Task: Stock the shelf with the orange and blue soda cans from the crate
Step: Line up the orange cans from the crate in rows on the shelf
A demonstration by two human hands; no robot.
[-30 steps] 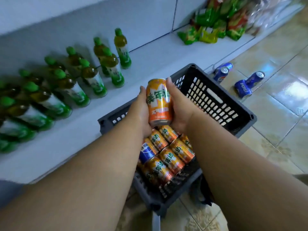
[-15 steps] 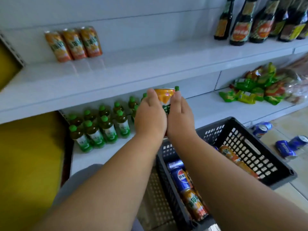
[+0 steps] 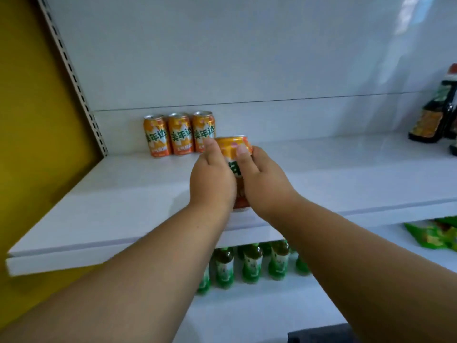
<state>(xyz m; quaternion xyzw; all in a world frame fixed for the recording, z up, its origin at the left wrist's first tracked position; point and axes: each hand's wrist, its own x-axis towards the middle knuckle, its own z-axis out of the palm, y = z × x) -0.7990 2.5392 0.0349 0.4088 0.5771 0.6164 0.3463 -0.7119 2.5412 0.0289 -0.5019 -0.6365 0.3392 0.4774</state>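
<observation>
both hands carry one upright orange soda can (image 3: 233,147) above the front half of the white shelf (image 3: 123,194). the left hand (image 3: 212,180) grips the can's left side and the right hand (image 3: 263,184) its right side, thumbs laid along the near face and fingers wrapped out of sight behind, so the label faces the camera. the can's base shows just over the shelf's front part; whether it touches the board cannot be told. a two-handed hold of this kind probably keeps the can vertical so that it can be slid back without tipping.

at about 11 o'clock from the held can stands a row of three orange cans (image 3: 179,133), upright, side by side, labels forward, set against the back panel (image 3: 247,58) near the slotted upright (image 3: 74,78) at the left end. the row's placement suggests filling from the back left corner outward; the open spot beside its rightmost can, at 12 o'clock from the held can, looks like the next position.

at 3 o'clock, well apart, dark sauce bottles (image 3: 435,115) stand at the shelf's right end. at 6 o'clock, on the lower shelf, stand green-capped tea bottles (image 3: 249,263); at 4 o'clock lie green snack packets (image 3: 435,235). a dark corner of the crate (image 3: 319,335) shows at the bottom edge. no blue cans are in view.
</observation>
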